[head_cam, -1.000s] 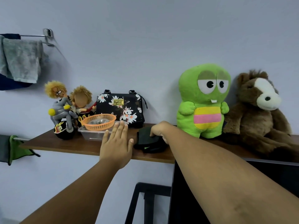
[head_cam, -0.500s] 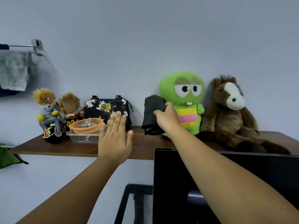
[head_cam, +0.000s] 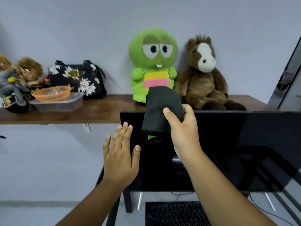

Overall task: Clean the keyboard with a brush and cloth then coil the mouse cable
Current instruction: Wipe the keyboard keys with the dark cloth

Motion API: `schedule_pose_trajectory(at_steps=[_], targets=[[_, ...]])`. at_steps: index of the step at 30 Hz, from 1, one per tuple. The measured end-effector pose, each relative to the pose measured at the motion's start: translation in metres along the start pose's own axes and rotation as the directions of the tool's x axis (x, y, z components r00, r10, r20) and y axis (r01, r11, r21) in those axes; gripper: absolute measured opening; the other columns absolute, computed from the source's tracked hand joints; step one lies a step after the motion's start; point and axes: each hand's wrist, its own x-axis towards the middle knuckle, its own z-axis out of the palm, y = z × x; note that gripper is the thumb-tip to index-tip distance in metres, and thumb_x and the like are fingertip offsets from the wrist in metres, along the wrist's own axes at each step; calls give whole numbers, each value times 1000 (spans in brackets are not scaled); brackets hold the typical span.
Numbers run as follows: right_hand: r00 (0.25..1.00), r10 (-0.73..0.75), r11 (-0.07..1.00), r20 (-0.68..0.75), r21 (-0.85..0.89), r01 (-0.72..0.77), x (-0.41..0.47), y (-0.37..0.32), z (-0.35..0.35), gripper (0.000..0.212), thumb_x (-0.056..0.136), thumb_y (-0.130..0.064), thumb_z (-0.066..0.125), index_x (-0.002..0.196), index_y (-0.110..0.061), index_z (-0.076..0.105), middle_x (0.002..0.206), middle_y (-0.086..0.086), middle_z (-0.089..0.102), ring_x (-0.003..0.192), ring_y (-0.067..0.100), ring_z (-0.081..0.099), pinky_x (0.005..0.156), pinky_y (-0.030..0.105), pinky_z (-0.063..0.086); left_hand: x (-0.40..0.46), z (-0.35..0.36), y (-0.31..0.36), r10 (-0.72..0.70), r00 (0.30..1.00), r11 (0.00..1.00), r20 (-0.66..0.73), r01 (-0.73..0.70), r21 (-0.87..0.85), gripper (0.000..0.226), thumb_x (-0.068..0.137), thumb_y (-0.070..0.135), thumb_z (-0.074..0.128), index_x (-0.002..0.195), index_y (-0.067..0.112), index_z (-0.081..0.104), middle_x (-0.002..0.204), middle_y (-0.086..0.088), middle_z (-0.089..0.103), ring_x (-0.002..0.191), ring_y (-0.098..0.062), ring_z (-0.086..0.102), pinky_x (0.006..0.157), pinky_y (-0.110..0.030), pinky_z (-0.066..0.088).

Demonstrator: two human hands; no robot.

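My right hand [head_cam: 182,128] grips a folded dark grey cloth [head_cam: 160,108] and holds it in the air in front of the top edge of the black monitor [head_cam: 228,144]. A bit of green shows under the cloth's lower edge. My left hand [head_cam: 120,154] is flat and open, fingers apart, just left of the cloth and lower. The black keyboard [head_cam: 175,212] lies at the bottom of the view, partly hidden by my right forearm. A thin black cable [head_cam: 260,207] runs on the desk to its right. No brush or mouse is in view.
A wooden wall shelf [head_cam: 97,111] carries a green plush [head_cam: 153,66], a brown horse plush [head_cam: 203,74], a floral black bag [head_cam: 76,79], an orange basket [head_cam: 52,93] on a clear plastic box [head_cam: 58,104], and dolls [head_cam: 17,82] at far left.
My right hand has lifted the cloth off the shelf and brought it down and toward me, in front of the monitor. The view has tilted down, showing the keyboard. My left hand stays open.
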Motion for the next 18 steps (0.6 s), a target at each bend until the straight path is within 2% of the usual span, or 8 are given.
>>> schedule_pose_trajectory(at_steps=[4, 6, 9, 12, 14, 16, 18], targets=[[997, 73, 994, 23, -79, -71, -38, 33, -42, 14, 89, -27, 68, 99, -25, 59, 92, -9, 71, 87, 11, 69, 75, 36, 57, -51, 25, 11, -21, 999, 997, 38, 24, -71, 53, 95, 35, 35, 144, 16, 42, 151, 3, 41, 144, -12, 28, 118, -42, 15], [989, 134, 987, 59, -101, -128, -54, 55, -63, 20, 91, -26, 66, 109, -31, 59, 101, -15, 71, 94, 5, 68, 78, 28, 58, -77, 40, 13, -43, 996, 995, 79, 50, -88, 51, 96, 35, 36, 142, 16, 44, 148, 2, 44, 142, -13, 31, 118, -40, 16], [974, 210, 969, 88, -154, -195, -78, 82, -87, 33, 93, -23, 64, 119, -40, 56, 109, -23, 68, 102, 1, 66, 79, 18, 56, -115, 58, 13, -79, 978, 992, 192, 96, -80, 51, 96, 36, 36, 141, 15, 46, 146, 1, 47, 140, -15, 36, 118, -39, 17], [945, 320, 927, 72, -231, -296, -101, 123, -112, 39, 93, -19, 64, 124, -40, 55, 110, -27, 67, 102, -2, 65, 81, 16, 54, -151, 80, 6, -133, 928, 990, 347, 139, 8, 54, 97, 41, 30, 143, 16, 44, 149, 2, 44, 141, -15, 34, 118, -43, 18], [931, 365, 880, 27, -337, -335, -113, 142, -126, 41, 92, -20, 65, 129, -36, 55, 104, -34, 66, 98, -7, 64, 79, 13, 54, -166, 87, 0, -168, 888, 986, 429, 157, 60, 58, 98, 45, 23, 146, 17, 41, 151, 2, 41, 143, -15, 30, 119, -44, 18], [914, 404, 805, -24, -465, -368, -123, 167, -139, 43, 92, -19, 65, 131, -34, 55, 89, -38, 65, 86, -9, 65, 71, 9, 52, -181, 99, -9, -216, 824, 976, 525, 172, 132, 64, 97, 49, 18, 150, 17, 33, 155, 2, 35, 145, -15, 25, 120, -42, 13], [919, 388, 716, -71, -605, -349, -131, 189, -150, 42, 92, -15, 64, 131, -31, 58, 72, -24, 68, 63, 2, 64, 58, 16, 53, -195, 111, -20, -254, 750, 966, 611, 165, 199, 65, 98, 51, 18, 154, 19, 20, 160, 4, 23, 148, -13, 15, 121, -38, 6]])
